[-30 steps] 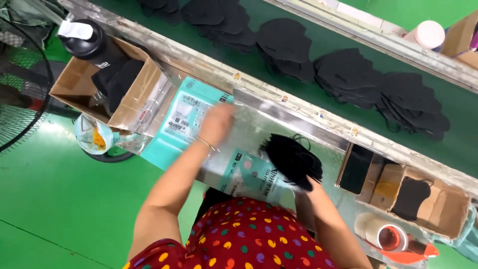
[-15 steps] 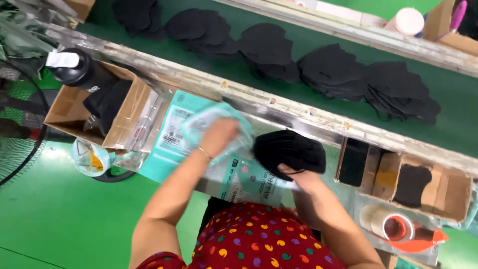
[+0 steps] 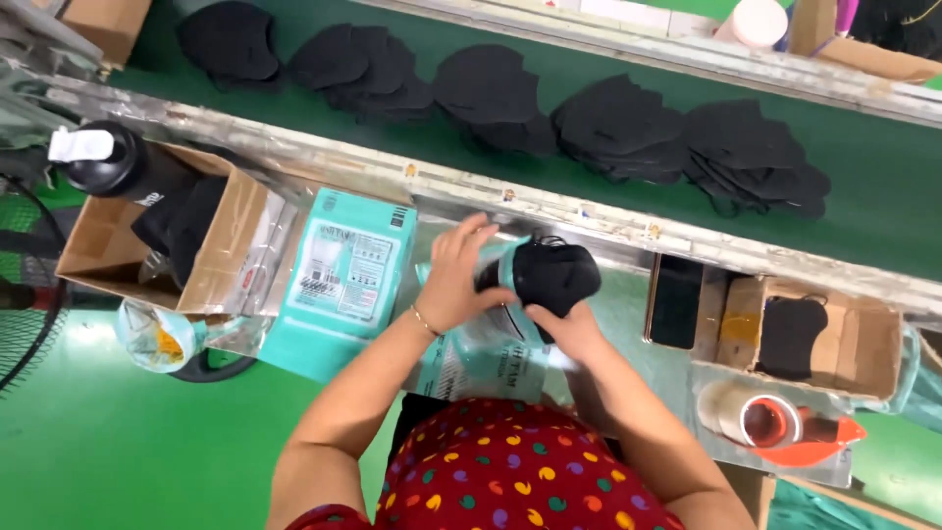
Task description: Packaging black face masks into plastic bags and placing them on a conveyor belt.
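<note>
left hand: gripped crinkly clear-teal pouch
right hand: clutched soft black masks
nearby: flat teal packets, glossy

Lower half of the black mask bundle behind the right hand, pouch mouth unclear.

Factory packing line. Green conveyor belt carries piles of black masks past a metal desk. On the desk: teal pouches, cardboard boxes of masks, tape dispenser. Green painted floor below.
</note>
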